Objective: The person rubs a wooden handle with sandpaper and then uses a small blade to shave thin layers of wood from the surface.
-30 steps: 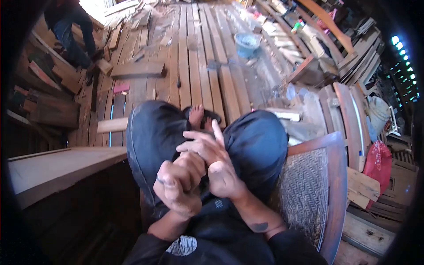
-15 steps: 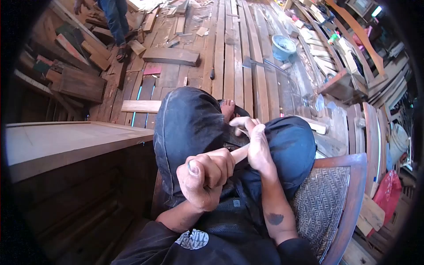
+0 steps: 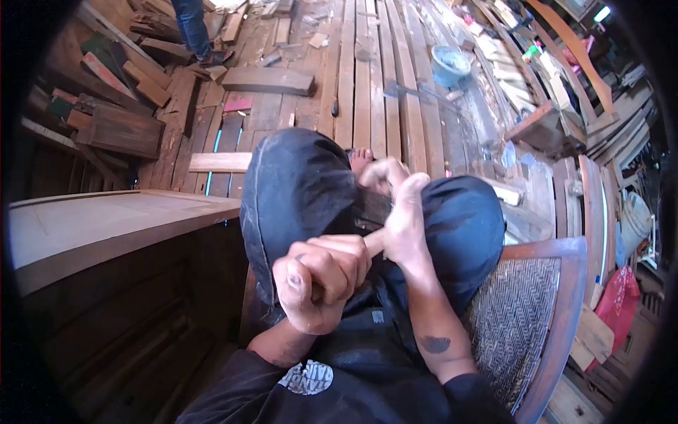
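Observation:
My left hand [image 3: 318, 283] is closed in a fist over my lap, wrapped round a pale, slim wooden stick [image 3: 376, 242]. The short bare length of the stick runs to the heel of my right hand [image 3: 404, 212]. That hand is closed too, with the thumb up and the fingers curled forward; the far end of the stick is hidden in it. Beneath, between my dark-trousered knees [image 3: 300, 180], is a dark flat piece [image 3: 371, 208] whose kind I cannot make out.
A woven-seat chair [image 3: 519, 304] is at my right, a pale wooden panel [image 3: 106, 230] at my left. Ahead on the plank floor lie a hatchet-like tool [image 3: 399, 90], a blue bucket [image 3: 450, 67] and a thick board [image 3: 268, 80]. A person's leg [image 3: 191, 28] stands at the far left.
Both hands have shifted slightly left, keeping their grip. My right hand has tilted, its thumb now higher. The whole view has also moved a little, and the person's foot at the far left has turned.

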Demonstrator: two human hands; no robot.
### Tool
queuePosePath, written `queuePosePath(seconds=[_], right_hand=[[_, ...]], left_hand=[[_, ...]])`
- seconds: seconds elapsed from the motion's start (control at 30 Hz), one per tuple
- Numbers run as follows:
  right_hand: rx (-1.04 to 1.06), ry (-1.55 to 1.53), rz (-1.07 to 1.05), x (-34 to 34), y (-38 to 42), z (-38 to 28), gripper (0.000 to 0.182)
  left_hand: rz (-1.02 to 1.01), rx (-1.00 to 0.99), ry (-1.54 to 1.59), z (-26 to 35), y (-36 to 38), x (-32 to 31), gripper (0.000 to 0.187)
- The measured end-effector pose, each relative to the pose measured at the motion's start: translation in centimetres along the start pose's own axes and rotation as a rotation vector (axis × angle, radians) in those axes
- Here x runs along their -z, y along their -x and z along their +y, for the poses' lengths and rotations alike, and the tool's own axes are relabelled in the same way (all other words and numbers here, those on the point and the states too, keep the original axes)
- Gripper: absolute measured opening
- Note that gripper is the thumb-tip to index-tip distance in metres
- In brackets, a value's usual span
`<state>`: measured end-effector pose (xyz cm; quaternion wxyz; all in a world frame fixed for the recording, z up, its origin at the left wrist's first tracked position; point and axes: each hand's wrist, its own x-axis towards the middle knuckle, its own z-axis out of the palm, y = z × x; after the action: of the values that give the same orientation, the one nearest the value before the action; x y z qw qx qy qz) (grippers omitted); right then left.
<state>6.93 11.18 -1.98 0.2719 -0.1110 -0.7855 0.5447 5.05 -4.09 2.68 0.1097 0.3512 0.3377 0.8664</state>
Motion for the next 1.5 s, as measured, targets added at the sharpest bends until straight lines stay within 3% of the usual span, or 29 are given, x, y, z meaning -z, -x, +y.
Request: queuePosePath(seconds=[0.07, 0.1, 0.27, 0.3, 0.37, 0.47, 0.6, 0.67, 0.7, 0.8, 0.9, 1.07, 1.13, 1.27, 1.37, 1.4, 1.47, 1.5], right_hand=[[0.078, 0.045, 0.022, -0.7, -0.7, -3.0, 0.093], [0.007, 0.016, 0.005, -0.7, -0.8, -2.4, 0.092], [-0.138, 0.213, 0.174, 0.8, 0.0, 4.7, 0.070], [-0.127, 0.240, 0.232, 0.7, 0.2, 6.2, 0.066], [-0.001, 0.154, 0.169, -0.4, -0.4, 1.2, 0.082], [0.192, 0.194, 0.094, -1.6, -0.9, -3.6, 0.076], [0.057, 0.440, 0.106, 0.3, 0.5, 1.9, 0.074], [-0.133, 0.447, 0.129, 2.1, 1.9, 5.5, 0.072], [-0.096, 0.470, 0.148, 1.9, 2.1, 5.7, 0.072], [0.096, 0.330, 0.103, -0.4, 0.6, 0.4, 0.071], [0.160, 0.233, 0.041, -1.4, -0.7, -3.5, 0.067], [-0.110, 0.460, -0.018, 2.2, 1.5, 6.0, 0.069], [-0.064, 0.575, -0.003, 2.3, 1.5, 5.1, 0.070], [0.218, 0.196, -0.096, -0.2, -0.8, -2.6, 0.069], [0.193, 0.144, -0.069, -0.7, -0.6, -1.2, 0.071], [0.113, 0.192, -0.039, -0.3, 0.3, 0.5, 0.065], [0.040, 0.601, 0.042, 0.4, 2.0, 5.2, 0.056], [0.086, 0.596, 0.066, 0.2, 2.3, 4.0, 0.046]], left_hand=[[0.016, 0.004, -0.006, -0.1, -0.3, -0.1, 0.064], [0.031, 0.014, -0.004, -0.1, -0.4, 0.1, 0.064], [0.137, 0.070, 0.221, -0.3, 0.3, 2.3, 0.066], [0.075, 0.061, 0.203, -0.4, 0.0, 2.5, 0.066], [0.063, 0.045, 0.158, -0.4, -0.1, 1.6, 0.066], [0.060, 0.041, 0.111, -0.3, -0.3, 1.0, 0.064], [0.099, 0.029, 0.142, -0.3, -0.5, 2.2, 0.060], [0.118, 0.026, 0.174, -0.5, -0.5, 2.6, 0.059], [0.110, 0.057, 0.171, -0.3, -0.2, 2.5, 0.062], [0.065, 0.050, 0.135, -0.3, -0.4, 1.5, 0.062], [0.103, 0.040, 0.075, -0.1, -1.1, 0.7, 0.059], [-0.004, 0.062, 0.217, -0.4, -1.3, 3.6, 0.061], [-0.034, 0.042, 0.224, -0.6, -1.4, 2.9, 0.062], [-0.131, 0.091, 0.191, -0.3, -2.0, 1.9, 0.063], [-0.146, 0.102, 0.149, 0.1, -2.3, 1.9, 0.060], [-0.148, 0.100, 0.133, 0.3, -2.1, 2.2, 0.059], [-0.106, 0.121, -0.013, -0.5, -1.4, 2.2, 0.057], [-0.068, 0.153, -0.145, -1.9, -0.6, 2.0, 0.057]])
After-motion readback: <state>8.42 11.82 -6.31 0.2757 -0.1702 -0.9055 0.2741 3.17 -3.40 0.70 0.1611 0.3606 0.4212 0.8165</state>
